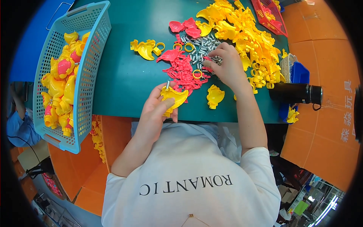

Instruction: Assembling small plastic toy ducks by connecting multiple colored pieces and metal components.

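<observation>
My left hand [154, 109] grips a yellow plastic shell half [176, 96] near the table's front edge, hollow side up. A small metal pin [168, 85] stands at the shell's upper left end, by my fingertips. Over the pile of silvery metal pins [199, 47], my right hand [228, 65] reaches in with thumb and curled fingers slightly apart; pins and red bits show between them. Small red plastic pieces [181, 73] lie heaped just left of the pins, with yellow rings [189, 47] among them. Another yellow shell half [215, 96] lies between my hands.
A blue basket [87, 72] of assembled yellow-and-red pieces stands left. Yellow shells [242, 34] are heaped at the far right, below a red basket [264, 17]. A black bottle [295, 93] lies at the right edge beside a blue bin [300, 73]. Orange cartons [321, 49] flank the green table [121, 79].
</observation>
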Demonstrator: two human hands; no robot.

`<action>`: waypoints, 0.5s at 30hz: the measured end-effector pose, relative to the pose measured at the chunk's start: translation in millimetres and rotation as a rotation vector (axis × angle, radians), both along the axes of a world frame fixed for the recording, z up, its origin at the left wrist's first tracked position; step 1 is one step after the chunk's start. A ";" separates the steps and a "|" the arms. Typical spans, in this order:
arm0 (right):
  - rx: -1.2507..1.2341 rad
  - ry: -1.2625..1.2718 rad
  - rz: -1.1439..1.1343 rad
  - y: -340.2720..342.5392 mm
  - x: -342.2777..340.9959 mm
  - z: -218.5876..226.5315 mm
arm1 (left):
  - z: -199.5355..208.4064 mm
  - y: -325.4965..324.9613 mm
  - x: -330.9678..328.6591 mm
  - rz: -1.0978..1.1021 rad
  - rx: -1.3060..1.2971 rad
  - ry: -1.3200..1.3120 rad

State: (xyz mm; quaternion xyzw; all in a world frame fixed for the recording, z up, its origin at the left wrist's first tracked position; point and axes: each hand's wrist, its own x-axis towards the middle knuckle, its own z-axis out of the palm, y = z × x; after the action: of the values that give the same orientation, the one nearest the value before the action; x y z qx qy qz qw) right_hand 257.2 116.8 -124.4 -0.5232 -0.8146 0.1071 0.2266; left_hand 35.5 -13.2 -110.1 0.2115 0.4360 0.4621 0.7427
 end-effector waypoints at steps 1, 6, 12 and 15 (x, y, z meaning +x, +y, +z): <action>0.001 -0.002 0.002 -0.6 -3.0 -2.0 | 0.9 -0.5 2.0 -0.011 0.010 0.003; 0.037 0.179 -0.001 -2.9 -1.0 -9.5 | 4.6 -3.2 7.6 -0.006 0.025 0.014; -0.662 1.043 -0.004 -43.5 -6.3 21.6 | -3.6 -0.3 15.3 0.062 0.028 0.031; -0.759 1.102 0.011 -68.0 -0.9 27.7 | -7.6 2.3 26.6 0.034 0.052 -0.002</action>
State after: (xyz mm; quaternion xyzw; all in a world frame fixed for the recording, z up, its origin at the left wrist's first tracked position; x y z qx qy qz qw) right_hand 256.3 48.8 -96.7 -0.4315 -0.4882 0.6388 0.4092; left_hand 62.1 -10.9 -117.7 0.2228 0.4267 0.4859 0.7295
